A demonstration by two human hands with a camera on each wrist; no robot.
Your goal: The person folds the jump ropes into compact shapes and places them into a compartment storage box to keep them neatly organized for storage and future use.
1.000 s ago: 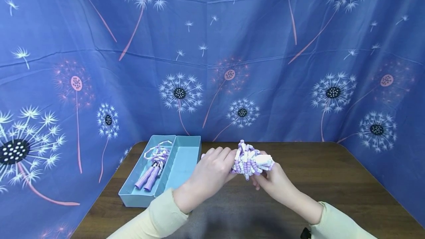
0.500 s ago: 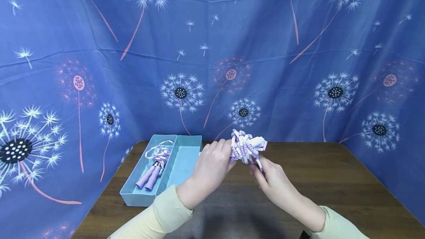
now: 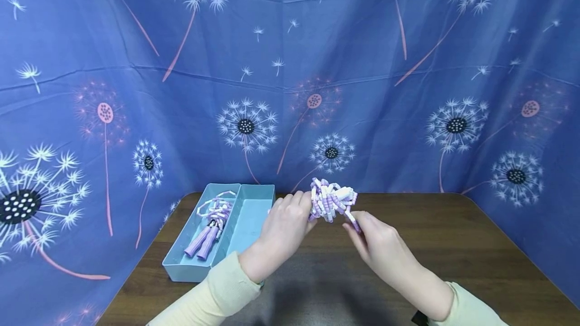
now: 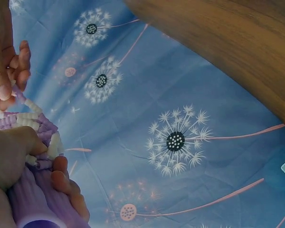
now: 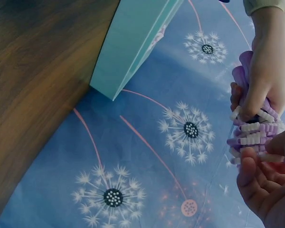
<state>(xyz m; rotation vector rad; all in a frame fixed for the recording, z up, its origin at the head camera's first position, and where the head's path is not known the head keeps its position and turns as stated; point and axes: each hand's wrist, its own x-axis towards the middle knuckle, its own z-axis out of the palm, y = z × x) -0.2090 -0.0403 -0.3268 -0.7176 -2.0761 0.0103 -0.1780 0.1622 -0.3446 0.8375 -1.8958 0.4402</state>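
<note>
A beaded jump rope (image 3: 328,200), white and lilac, is wound into a bundle above the table. My left hand (image 3: 283,228) grips it at its two purple handles (image 4: 38,199), whose hollow ends show in the left wrist view. Just right of the bundle, my right hand (image 3: 385,245) pinches a short beaded strand (image 3: 352,219) that runs out of the coils. The right wrist view shows the thumb and fingers of my right hand (image 5: 270,185) at the lower coils (image 5: 251,135). Part of the handles is hidden behind my left hand.
A light blue two-compartment tray (image 3: 242,192) stands at the left on the brown wooden table (image 3: 435,235). Another jump rope (image 3: 210,230) with lilac handles lies in its left compartment. A blue dandelion-patterned cloth (image 3: 376,130) hangs behind and at the sides.
The bundle has moved left and a little up with my left hand. My right hand has drawn away from the coils to the right, holding the strand between.
</note>
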